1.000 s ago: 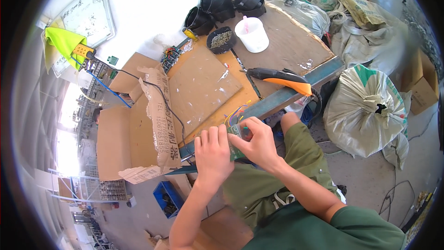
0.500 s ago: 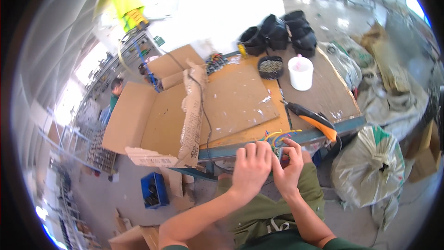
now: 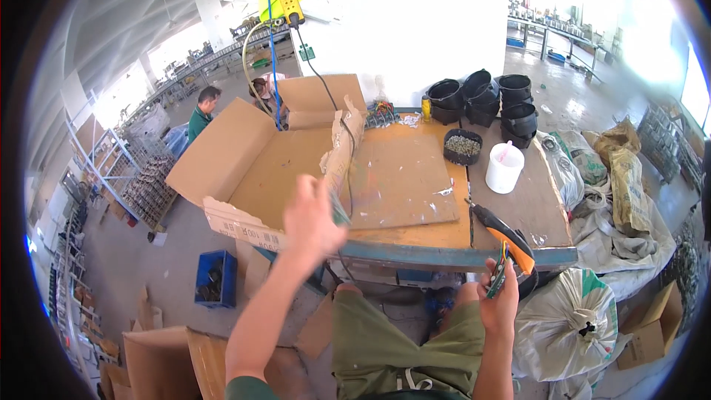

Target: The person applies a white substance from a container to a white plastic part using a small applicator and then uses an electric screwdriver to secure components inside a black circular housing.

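Note:
My left hand (image 3: 311, 218), smeared by motion, is over the near side of the torn cardboard box (image 3: 244, 218). At its fingers is a blurred green piece (image 3: 340, 212), probably a circuit board. Lower right, just off the bench edge, my right hand (image 3: 501, 302) is closed round a small green circuit board (image 3: 496, 281) with short yellow and orange wires. Right above that board lies an orange and black hand tool (image 3: 511, 241), its thin tip pointing to the upper left.
A white tub (image 3: 505, 168), a black tray of small metal parts (image 3: 463, 147) and stacked black pots (image 3: 481, 96) stand on the bench (image 3: 415, 235). White sacks (image 3: 566, 318) crowd the right. A blue bin (image 3: 215, 279) sits on the floor. A co-worker (image 3: 201, 115) is beyond the box.
My hands, together over the bench edge before, have separated. The left has moved left and up to the box; the right has moved right and down with a board. The view has shifted too.

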A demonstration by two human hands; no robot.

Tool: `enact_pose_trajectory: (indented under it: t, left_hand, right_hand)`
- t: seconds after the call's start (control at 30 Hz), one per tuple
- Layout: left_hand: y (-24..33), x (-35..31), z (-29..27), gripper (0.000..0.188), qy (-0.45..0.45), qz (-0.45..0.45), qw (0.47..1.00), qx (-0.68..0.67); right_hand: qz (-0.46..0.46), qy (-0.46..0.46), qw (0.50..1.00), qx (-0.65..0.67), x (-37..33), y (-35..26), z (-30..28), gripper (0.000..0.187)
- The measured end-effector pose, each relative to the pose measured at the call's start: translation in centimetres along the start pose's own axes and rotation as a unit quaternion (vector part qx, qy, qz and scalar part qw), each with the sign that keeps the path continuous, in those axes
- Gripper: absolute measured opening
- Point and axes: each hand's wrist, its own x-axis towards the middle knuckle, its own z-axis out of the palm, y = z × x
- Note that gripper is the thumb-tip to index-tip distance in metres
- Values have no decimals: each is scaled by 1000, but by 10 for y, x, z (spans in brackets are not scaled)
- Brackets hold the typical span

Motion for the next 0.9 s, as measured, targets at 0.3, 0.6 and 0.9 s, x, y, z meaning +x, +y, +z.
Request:
enact_pose_trajectory:
  t: [0.3, 0.6, 0.9]
  left_hand:
    - [-151, 75, 81, 65, -44, -231, 965, 113]
    - [43, -49, 16, 43, 130, 13, 937, -323]
    - [111, -104, 96, 17, -183, -82, 693, -693]
  right_hand:
    - [212, -245, 937, 128, -30, 24, 37, 49]
    - [205, -243, 947, 45, -26, 31, 33, 61]
    - [98, -210, 943, -239, -35, 43, 38, 35]
